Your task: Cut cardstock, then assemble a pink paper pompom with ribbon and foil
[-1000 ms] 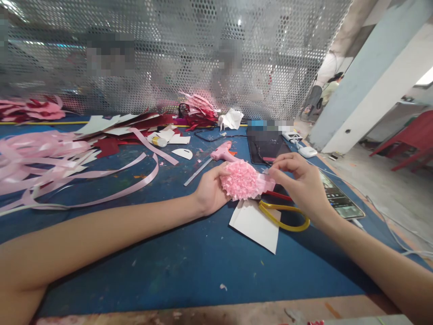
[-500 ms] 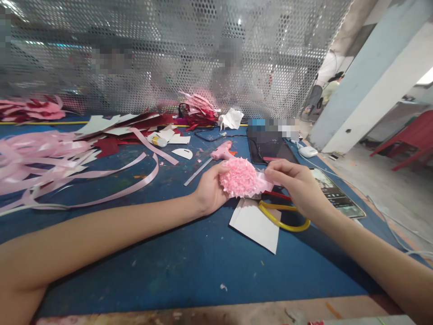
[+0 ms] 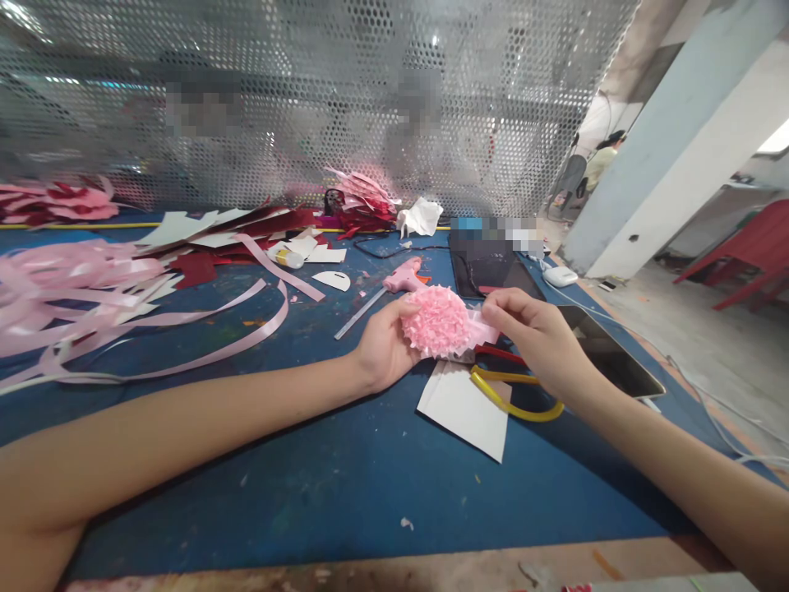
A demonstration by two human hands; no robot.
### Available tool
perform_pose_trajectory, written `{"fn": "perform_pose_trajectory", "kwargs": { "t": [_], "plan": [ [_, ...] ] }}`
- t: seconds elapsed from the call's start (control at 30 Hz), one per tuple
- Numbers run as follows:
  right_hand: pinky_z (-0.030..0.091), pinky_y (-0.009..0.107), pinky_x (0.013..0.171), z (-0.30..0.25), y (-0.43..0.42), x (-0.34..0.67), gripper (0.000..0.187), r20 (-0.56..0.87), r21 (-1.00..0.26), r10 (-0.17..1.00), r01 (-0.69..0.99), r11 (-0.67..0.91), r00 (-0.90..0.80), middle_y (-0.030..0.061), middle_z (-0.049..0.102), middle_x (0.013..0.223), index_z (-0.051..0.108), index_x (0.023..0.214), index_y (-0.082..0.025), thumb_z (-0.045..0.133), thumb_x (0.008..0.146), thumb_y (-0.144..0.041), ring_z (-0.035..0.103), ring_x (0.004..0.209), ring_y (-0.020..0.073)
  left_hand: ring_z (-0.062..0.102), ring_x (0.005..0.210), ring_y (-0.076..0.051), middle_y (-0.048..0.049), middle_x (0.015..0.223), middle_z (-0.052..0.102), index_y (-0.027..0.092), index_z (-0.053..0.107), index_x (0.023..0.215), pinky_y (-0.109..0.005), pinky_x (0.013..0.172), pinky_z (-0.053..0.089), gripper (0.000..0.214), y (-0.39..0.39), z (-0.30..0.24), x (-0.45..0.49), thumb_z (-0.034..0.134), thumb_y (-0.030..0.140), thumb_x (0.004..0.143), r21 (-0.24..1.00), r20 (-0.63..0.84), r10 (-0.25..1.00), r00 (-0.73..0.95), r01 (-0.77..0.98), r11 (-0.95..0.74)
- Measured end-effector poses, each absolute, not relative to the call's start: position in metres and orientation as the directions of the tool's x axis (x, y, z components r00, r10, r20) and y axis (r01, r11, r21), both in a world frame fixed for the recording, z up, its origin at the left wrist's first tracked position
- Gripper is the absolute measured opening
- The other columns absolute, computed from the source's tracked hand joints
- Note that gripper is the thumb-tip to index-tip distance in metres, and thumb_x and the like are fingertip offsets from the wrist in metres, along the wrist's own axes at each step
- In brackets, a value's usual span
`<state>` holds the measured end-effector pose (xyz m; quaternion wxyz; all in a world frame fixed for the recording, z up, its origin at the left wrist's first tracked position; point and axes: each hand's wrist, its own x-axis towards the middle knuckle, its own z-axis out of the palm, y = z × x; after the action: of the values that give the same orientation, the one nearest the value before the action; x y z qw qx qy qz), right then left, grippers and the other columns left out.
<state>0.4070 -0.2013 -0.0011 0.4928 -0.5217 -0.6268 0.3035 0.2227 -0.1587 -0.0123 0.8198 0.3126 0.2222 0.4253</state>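
Note:
A round pink paper flower (image 3: 441,321) with many small ruffled petals is held just above the blue table (image 3: 345,469). My left hand (image 3: 383,349) cups it from the left, fingers wrapped behind it. My right hand (image 3: 535,339) pinches the loose pink strip end (image 3: 484,330) at the flower's right side. Under my hands lie a white card (image 3: 463,406) and yellow-handled scissors (image 3: 516,393).
A pink glue gun (image 3: 403,276) and a metal ruler (image 3: 361,312) lie behind the flower. Long pink ribbons (image 3: 92,296) and red and white scraps spread at left. A dark tablet (image 3: 607,352) and a phone (image 3: 490,267) sit right. A perforated metal screen (image 3: 308,99) closes the back.
My right hand has dropped and closed in on the flower's right edge. The flower has shifted slightly up. The tablet screen at right has gone dark.

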Motion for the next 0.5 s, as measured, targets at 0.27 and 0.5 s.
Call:
{"fn": "perform_pose_trajectory", "kwargs": {
  "t": [0.27, 0.5],
  "plan": [
    [0.036, 0.028, 0.064, 0.0011, -0.2011, 0.4067, 0.024, 0.287, -0.912, 0.957, 0.315, 0.261, 0.038, -0.0004, 0.053, 0.069, 0.057, 0.065, -0.018, 0.059, 0.081, -0.035, 0.048, 0.067, 0.0136, 0.061, 0.074, -0.017, -0.0031, 0.086, 0.064, 0.016, 0.055, 0.095, -0.028, 0.068, 0.048, 0.035, -0.1627, -0.0158, 0.2236, 0.071, 0.019, 0.064, 0.885, 0.044, 0.907, 0.418, -0.437, 0.158],
    [0.038, 0.026, 0.062, -0.0054, -0.1957, 0.4081, 0.024, 0.122, -0.989, 0.991, 0.082, 0.126, -0.055, -0.0014, 0.053, 0.066, 0.058, 0.071, -0.017, 0.062, 0.078, -0.039, 0.047, 0.063, 0.0112, 0.055, 0.069, -0.012, 0.0015, 0.079, 0.057, 0.016, 0.056, 0.095, -0.027, 0.067, 0.047, 0.037, -0.1614, -0.019, 0.2242, 0.076, 0.024, 0.065, 0.928, 0.124, 0.933, 0.337, -0.372, 0.011]
  ]
}}
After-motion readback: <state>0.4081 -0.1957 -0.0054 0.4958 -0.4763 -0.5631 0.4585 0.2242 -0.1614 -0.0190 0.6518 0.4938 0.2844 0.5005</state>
